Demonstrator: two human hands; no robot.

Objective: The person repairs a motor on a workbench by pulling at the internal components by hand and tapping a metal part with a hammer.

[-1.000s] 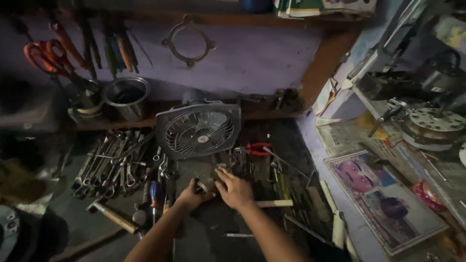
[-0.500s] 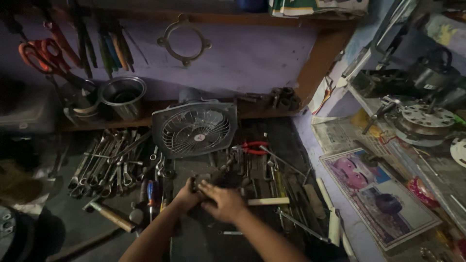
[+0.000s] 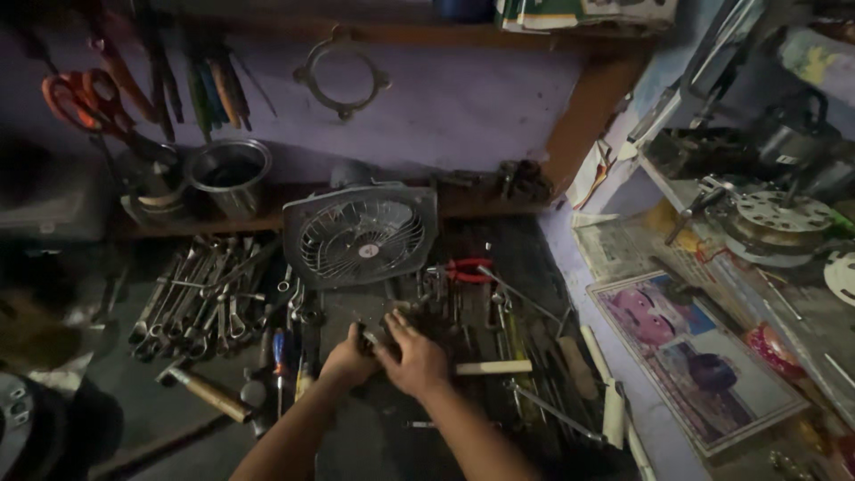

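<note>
Both of my hands meet low in the middle of a dark workbench strewn with tools. My left hand (image 3: 346,363) grips a small dark metal part (image 3: 367,337) that pokes out above its fingers. My right hand (image 3: 414,357) lies over the same spot, its fingers spread and touching the part and the tools beneath. Just behind the hands stands a small square grey fan (image 3: 361,233) with a round grille. What exactly the small part is cannot be told in the dim light.
A heap of spanners (image 3: 200,294) lies left of the fan, a hammer (image 3: 209,394) below it. Red-handled pliers (image 3: 468,270) and a pale wooden handle (image 3: 492,367) sit right. A steel cup (image 3: 229,175) and orange scissors (image 3: 85,98) are at the back; a motor part (image 3: 773,218) sits on newspaper right.
The hands have stayed over the same spot, shifting slightly together; the right hand now lies more over the left. The view has drifted a little.
</note>
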